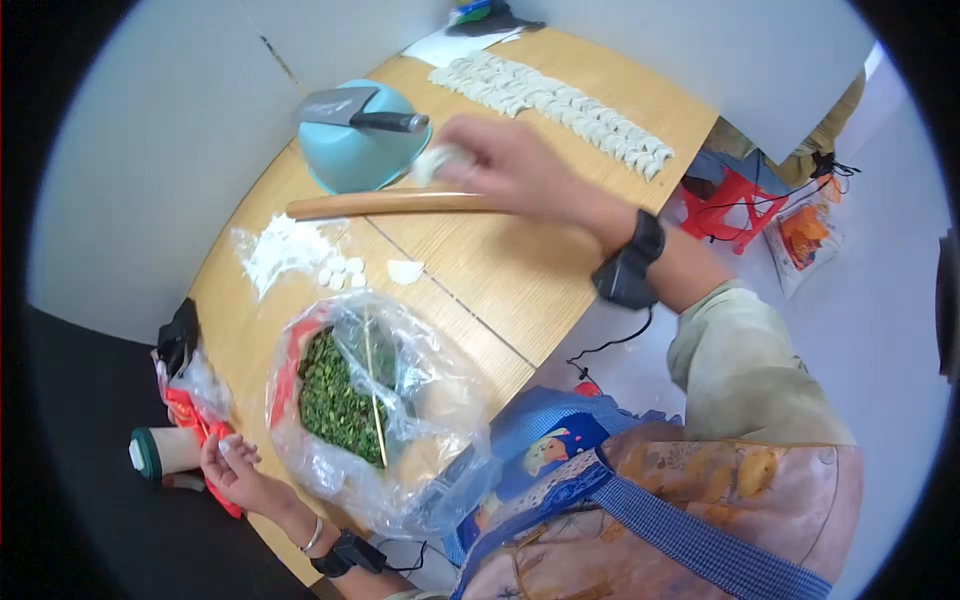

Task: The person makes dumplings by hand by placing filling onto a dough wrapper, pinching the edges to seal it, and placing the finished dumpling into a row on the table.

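Observation:
My right hand is closed on a white dumpling, blurred by motion, above the right part of a wooden rolling pin. My left hand is at the table's left edge, loosely curled with its fingers apart and nothing visible in it. Beside it is a clear plastic bag around chopped green filling, with a thin stick standing across the filling. A folded half-round wrapper or dumpling and several small dough pieces lie between the bag and the rolling pin.
White flour lies left of the dough pieces. A cleaver rests on an upturned light-blue bowl. Rows of dumplings lie along the far side. A green-lidded container and red plastic are by my left hand.

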{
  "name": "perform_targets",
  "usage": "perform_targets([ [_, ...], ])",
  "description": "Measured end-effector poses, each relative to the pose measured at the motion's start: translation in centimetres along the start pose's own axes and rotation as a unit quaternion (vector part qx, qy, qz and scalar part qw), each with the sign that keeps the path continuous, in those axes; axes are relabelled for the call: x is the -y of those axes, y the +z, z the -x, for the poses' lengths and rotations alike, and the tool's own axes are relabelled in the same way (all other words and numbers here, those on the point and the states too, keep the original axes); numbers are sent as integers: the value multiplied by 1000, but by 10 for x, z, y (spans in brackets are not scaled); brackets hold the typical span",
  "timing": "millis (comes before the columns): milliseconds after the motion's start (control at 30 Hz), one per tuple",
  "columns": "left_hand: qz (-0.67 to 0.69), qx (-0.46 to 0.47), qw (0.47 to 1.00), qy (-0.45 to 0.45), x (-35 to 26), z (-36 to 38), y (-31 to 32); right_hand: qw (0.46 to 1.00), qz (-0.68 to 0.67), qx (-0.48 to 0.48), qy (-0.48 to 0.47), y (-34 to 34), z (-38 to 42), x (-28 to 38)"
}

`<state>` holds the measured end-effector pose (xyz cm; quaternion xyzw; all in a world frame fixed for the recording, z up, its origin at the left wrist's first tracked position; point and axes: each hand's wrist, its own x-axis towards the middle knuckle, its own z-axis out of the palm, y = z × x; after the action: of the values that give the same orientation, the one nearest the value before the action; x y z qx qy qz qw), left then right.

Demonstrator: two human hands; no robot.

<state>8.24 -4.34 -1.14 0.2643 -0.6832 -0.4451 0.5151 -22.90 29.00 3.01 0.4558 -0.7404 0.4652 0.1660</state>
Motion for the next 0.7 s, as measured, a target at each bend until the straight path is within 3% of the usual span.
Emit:
perform_targets([
  [33,-26,-14,1000,-4,6,-3,-2,997,37,20,68,-23,-4,-21],
  [100,-29,-28,999,-14,19,-2,-5,985,133,31,104,-53,-4,-87],
  [233,-53,-45,997,-19,33,-5,-9,940,282,81,175,-80,-3,-143],
  [367,-62,-28,997,-26,40,-6,-12,946,294,98,96,-63,-1,-168],
  [700,-63,-21,997,-27,44,-6,-10,930,350,102,45,-57,-9,-180],
])
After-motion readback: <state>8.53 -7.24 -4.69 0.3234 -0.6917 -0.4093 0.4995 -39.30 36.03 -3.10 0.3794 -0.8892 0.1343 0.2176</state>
